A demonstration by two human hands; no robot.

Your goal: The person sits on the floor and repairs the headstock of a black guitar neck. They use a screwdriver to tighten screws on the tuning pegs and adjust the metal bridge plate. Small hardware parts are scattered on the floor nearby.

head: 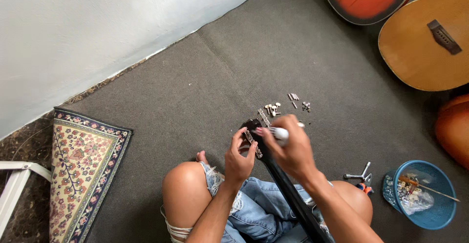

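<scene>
Dark headstock (253,125) between both hands

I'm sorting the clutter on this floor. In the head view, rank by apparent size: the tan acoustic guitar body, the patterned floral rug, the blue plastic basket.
1. Patterned floral rug, though cut off by the frame.
2. Tan acoustic guitar body, also cropped; these two look close, so the ranking is unsure.
3. Blue plastic basket, clearly smallest.

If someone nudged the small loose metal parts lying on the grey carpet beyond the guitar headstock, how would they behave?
The small loose metal parts look tiny and light, so they would probably scatter easily. The slim pin-like ones might roll, though the rough grey carpet would likely slow them. Being small and pale, they could be fiddly to pinch up.
</scene>
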